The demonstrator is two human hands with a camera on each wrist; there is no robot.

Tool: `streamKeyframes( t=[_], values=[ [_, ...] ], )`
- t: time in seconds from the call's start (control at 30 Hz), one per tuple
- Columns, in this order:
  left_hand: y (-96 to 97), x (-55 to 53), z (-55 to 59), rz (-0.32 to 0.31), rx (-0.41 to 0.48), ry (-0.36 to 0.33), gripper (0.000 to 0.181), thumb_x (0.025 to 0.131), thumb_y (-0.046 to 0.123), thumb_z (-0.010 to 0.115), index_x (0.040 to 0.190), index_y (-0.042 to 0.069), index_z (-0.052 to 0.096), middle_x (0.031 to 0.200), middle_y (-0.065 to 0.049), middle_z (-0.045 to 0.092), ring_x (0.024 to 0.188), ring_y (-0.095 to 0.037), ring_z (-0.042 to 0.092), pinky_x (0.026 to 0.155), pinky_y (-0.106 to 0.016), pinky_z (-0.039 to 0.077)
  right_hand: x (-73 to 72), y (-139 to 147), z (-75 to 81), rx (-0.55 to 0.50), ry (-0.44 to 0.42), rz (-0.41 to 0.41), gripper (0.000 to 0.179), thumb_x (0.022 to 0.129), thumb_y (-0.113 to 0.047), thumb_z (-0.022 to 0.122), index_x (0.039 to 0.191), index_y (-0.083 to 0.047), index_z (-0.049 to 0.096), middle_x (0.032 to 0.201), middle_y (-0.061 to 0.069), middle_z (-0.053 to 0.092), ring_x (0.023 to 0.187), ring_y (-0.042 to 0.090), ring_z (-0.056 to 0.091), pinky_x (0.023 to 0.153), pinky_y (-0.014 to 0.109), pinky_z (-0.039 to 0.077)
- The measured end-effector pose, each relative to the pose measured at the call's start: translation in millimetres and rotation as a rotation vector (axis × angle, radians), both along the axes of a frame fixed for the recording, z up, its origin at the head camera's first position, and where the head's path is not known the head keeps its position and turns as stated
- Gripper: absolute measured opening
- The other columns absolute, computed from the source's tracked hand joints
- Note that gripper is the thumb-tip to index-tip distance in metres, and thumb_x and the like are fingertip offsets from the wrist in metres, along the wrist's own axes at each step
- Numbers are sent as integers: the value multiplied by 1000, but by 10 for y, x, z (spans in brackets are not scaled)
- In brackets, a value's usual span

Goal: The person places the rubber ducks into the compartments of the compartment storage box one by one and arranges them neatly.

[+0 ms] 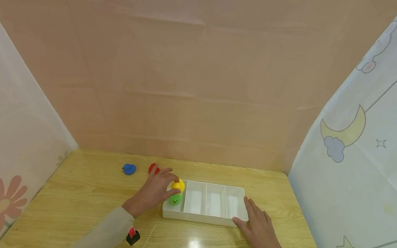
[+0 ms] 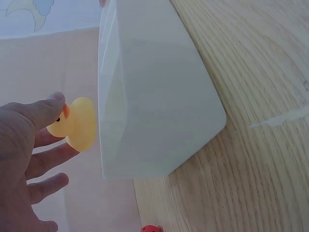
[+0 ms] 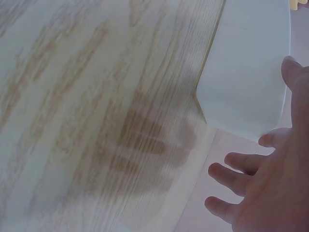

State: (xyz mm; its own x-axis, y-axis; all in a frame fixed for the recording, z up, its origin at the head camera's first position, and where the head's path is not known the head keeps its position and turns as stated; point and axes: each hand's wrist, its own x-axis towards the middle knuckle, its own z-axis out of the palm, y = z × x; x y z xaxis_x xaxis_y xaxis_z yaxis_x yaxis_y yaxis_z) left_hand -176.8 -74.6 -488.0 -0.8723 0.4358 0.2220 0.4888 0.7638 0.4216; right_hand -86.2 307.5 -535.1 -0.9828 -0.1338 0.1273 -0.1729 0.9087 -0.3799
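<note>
Fingers of the left hand (image 1: pixel 153 191) pinch a yellow duck (image 1: pixel 179 185) at the leftmost compartment of the white tray (image 1: pixel 207 220), partly covering it; whether it touches the green toy (image 1: pixel 175 200) in that compartment is unclear. The right hand (image 1: pixel 261 232) grips the tray's right end between thumb and forefinger, other fingers loosely spread. Beyond the tray's far left corner lie a red toy (image 1: pixel 153 168), half hidden by fingers, and a blue toy (image 1: pixel 129 169). Left of the tray's front, a black-and-red object (image 1: pixel 133 237) beside the sleeve (image 1: pixel 109 226) is hard to identify. Glare streaks the wood-grained desk (image 1: pixel 72 191) before the tray; a tan backdrop (image 1: pixel 202 81) hangs behind, with printed cloths on both sides.
</note>
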Motion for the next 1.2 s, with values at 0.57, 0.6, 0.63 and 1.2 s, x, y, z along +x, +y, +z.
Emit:
streamKeyframes(
  t=[0.57, 0.6, 0.63, 1.2],
  values=[
    [166, -29, -21, -52, -10, 8, 33, 96, 41, 79, 118, 16, 76, 121, 2, 79, 145, -36, 56, 128, -77, 16, -31, -6, 26, 48, -7, 13, 82, 106, -54, 58, 167, -5, 32, 167, 29, 40, 149, 53, 46, 116, 77, 30],
    [176, -29, -25, -55, -9, 12, 33, 95, 41, 79, 117, 16, 76, 121, 2, 79, 145, -36, 56, 127, -77, 17, -33, -5, 25, 52, -7, 13, 82, 106, -54, 58, 167, -5, 32, 167, 29, 40, 149, 53, 46, 116, 77, 30],
    [186, -30, -31, -58, -14, 13, 33, 95, 41, 79, 117, 16, 77, 121, 2, 79, 145, -36, 56, 127, -77, 17, -33, -3, 25, 56, -6, 11, 82, 106, -54, 59, 167, -5, 32, 167, 29, 40, 149, 53, 46, 116, 77, 30],
    [323, -68, -77, -107, 1, -16, 33, 95, 40, 80, 116, 15, 77, 120, -1, 80, 144, -37, 57, 126, -79, 16, -29, -14, 59, 76, 0, 10, 81, 106, -54, 59, 166, -5, 34, 167, 29, 41, 149, 52, 46, 116, 79, 29]
  ],
)
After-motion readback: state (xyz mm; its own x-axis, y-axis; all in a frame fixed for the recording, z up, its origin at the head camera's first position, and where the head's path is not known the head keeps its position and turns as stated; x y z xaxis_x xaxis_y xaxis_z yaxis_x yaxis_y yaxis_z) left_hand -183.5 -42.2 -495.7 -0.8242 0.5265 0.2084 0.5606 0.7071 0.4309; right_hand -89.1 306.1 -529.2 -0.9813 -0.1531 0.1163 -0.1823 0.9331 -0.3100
